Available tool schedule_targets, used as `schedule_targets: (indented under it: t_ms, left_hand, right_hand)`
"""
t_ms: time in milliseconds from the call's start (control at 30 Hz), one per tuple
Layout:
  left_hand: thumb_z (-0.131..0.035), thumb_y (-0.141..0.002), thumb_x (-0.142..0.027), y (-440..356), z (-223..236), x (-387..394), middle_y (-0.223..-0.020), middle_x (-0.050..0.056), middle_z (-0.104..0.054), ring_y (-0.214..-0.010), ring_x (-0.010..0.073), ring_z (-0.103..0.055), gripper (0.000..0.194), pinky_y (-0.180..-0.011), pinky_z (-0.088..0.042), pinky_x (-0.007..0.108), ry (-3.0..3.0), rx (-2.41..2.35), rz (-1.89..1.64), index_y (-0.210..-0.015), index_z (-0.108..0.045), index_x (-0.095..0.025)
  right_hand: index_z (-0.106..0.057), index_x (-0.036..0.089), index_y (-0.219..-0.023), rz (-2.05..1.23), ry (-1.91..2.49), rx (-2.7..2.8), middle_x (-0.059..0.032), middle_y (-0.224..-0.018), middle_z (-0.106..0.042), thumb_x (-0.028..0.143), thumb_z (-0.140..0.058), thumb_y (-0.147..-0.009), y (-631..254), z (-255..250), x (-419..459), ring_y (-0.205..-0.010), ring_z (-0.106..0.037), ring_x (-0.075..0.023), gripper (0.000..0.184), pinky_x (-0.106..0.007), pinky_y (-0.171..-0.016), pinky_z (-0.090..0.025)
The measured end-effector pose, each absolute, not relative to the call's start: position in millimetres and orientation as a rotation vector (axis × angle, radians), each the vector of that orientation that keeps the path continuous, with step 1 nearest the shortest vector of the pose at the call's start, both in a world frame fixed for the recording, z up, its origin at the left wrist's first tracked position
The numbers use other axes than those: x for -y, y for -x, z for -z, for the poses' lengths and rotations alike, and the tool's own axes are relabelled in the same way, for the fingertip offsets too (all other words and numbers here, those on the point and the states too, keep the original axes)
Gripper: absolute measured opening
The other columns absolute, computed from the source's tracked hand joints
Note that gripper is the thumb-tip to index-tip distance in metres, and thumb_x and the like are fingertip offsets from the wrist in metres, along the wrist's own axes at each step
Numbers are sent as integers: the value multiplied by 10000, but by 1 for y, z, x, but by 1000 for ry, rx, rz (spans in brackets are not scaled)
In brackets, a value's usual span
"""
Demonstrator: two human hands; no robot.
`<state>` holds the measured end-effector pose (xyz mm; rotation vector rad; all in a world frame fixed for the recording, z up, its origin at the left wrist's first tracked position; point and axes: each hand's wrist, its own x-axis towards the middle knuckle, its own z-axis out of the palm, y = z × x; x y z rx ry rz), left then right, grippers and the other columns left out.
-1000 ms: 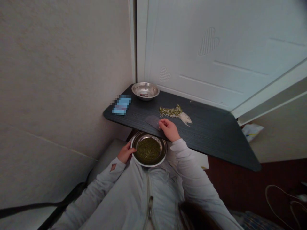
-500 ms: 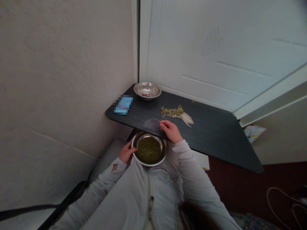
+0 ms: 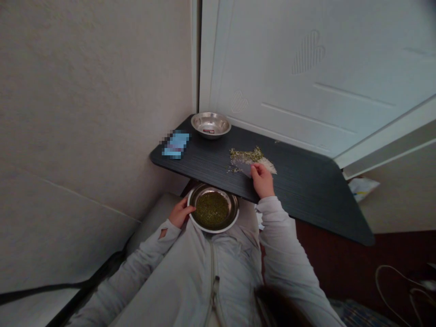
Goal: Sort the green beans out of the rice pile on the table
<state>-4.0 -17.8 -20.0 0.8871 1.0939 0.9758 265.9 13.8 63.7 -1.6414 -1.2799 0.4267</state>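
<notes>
My left hand (image 3: 181,212) grips the left rim of a metal bowl (image 3: 235,217), thumb over the edge. The bowl rests on my lap against the table's front edge, with small green beans (image 3: 211,209) inside that look like mung beans. Over the table my right hand (image 3: 262,179) is closed in a pinch on a thin, clear plastic sheet (image 3: 244,168), rounded in outline and hard to see. The sheet is at the near side of a spread of green beans mixed with white grains (image 3: 248,155). White rice-like grains (image 3: 269,164) lie just beyond my fingers.
A second metal bowl (image 3: 211,122) with a small label inside stands at the back left of the dark table (image 3: 313,195). Left of it lies a blue, pixelated item (image 3: 176,145). A wall and a white door (image 3: 272,68) border the table. A cable (image 3: 378,281) lies lower right.
My right hand has moved right and slightly away from me with the plastic sheet, from above the bowl's edge to the grain pile. Some grains now lie scattered nearer the front. My left hand stays on the bowl.
</notes>
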Motion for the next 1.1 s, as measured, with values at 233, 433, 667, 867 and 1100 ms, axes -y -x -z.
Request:
schedule_targets:
  t_ms: [233,433,667,867,1100]
  left_hand:
    - [-625,-473,-196,3,21,17,-894,42,-615,-830,216,-537,458,-789,-372,344,-898,-1077,-960,-924,-570,-137]
    - [-628,-459,-210,2,21,18,-879,52,-618,-828,221,-535,475,-774,-379,348,-868,-1102,-967,-920,-566,-114]
    - [-631,-449,-202,2,20,17,-859,46,-623,-808,216,-540,458,-772,-376,349,-868,-1097,-963,-897,-578,-120]
    - [-629,-461,-194,2,23,17,-869,46,-620,-826,215,-537,454,-777,-375,343,-869,-1068,-970,-907,-575,-123]
    - [-635,-455,-190,2,23,16,-844,56,-624,-781,213,-548,450,-769,-382,352,-867,-1094,-965,-893,-575,-108]
  right_hand:
    - [-535,166,-794,-346,1708,1405,-17,-628,-548,373,-390,-699,-264,-65,-12,-565,-478,-123,270,-253,-570,-365]
    - [-529,163,-795,-489,1641,1489,-4,-616,-551,368,-395,-700,-264,-65,-10,-582,-500,-115,263,-238,-573,-369]
    - [-523,168,-789,-472,1642,1478,-7,-615,-556,366,-398,-700,-264,-65,-9,-575,-505,-115,250,-240,-571,-371]
    - [-519,171,-788,-519,1598,1501,-3,-618,-556,358,-403,-700,-259,-67,-8,-589,-514,-115,237,-241,-584,-379]
    - [-511,177,-787,-527,1609,1467,1,-627,-555,355,-396,-704,-248,-66,-10,-591,-522,-112,228,-238,-582,-382]
